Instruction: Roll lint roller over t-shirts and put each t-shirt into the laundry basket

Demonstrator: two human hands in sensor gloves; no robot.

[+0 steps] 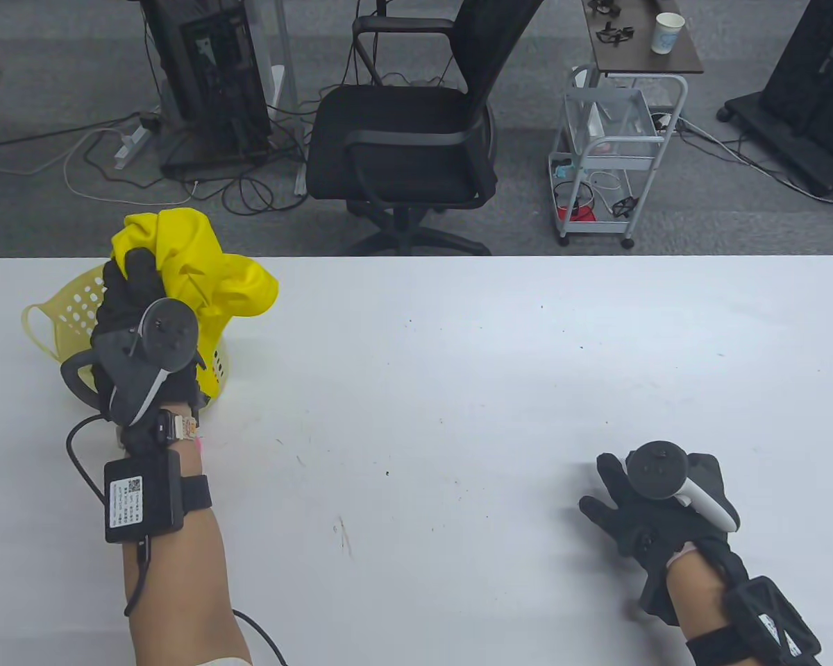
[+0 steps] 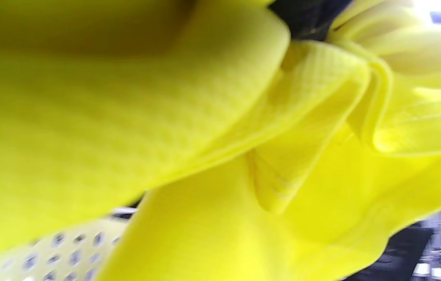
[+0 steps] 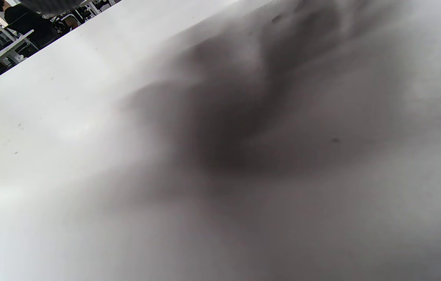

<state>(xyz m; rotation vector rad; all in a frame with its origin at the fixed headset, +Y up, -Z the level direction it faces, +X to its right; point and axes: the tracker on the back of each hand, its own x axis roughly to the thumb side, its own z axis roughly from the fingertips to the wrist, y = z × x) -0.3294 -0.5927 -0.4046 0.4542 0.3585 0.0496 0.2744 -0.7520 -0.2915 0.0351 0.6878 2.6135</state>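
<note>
Binning step: yellow t-shirt (image 1: 201, 270) bunched in left hand (image 1: 135, 326), fingers curled into cloth, held above pale perforated laundry basket (image 1: 62, 312) at table's (image 1: 458, 388) far-left corner; right hand (image 1: 656, 506) relaxed, empty, flat on table; next, probably lowering and letting go.

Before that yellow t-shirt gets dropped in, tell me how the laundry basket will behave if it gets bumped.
The laundry basket looks like thin perforated plastic, so it is probably light and would slide on the smooth table. The yellow t-shirt, gripped by the left hand, bunches over its rim; a sideways tug might tip it. The right hand rests away from it and cannot steady it.
</note>
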